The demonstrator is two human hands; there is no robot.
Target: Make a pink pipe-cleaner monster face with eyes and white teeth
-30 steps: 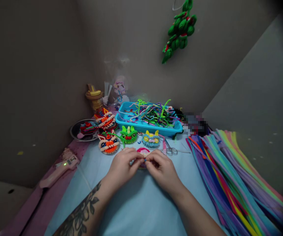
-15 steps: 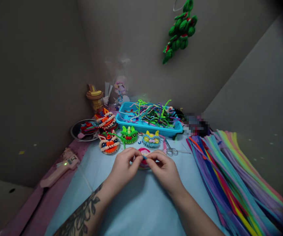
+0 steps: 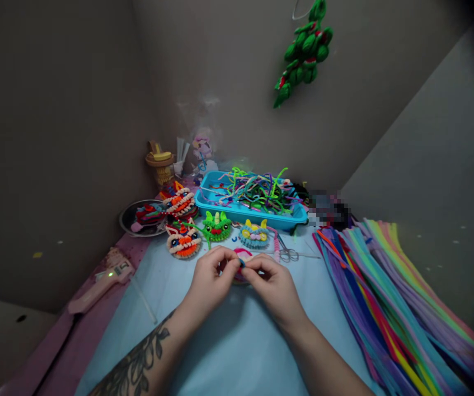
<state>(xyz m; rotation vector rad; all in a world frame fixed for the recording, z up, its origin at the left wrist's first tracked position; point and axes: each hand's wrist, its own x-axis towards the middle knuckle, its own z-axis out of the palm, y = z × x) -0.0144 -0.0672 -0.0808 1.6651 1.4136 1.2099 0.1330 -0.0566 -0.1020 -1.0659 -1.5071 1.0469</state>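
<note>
My left hand (image 3: 210, 281) and my right hand (image 3: 273, 286) meet fingertip to fingertip over the light blue table cover (image 3: 229, 341). Both pinch a short blue pipe cleaner piece (image 3: 242, 264) between thumb and fingers. Just behind the fingers lies a round pink pipe cleaner face (image 3: 243, 257), partly hidden by them. My left forearm bears a dark tattoo.
Finished pipe cleaner faces lie behind: orange-white (image 3: 183, 242), green (image 3: 216, 226), blue-yellow (image 3: 254, 235). A blue tray (image 3: 245, 213) holds tangled scraps. Small scissors (image 3: 288, 253) lie to the right. Long coloured pipe cleaners (image 3: 389, 297) fan along the right. A pink glue gun (image 3: 99, 285) sits at left.
Both hands stayed together on the blue piece, with small finger shifts as they work it. The view has drifted slightly.
</note>
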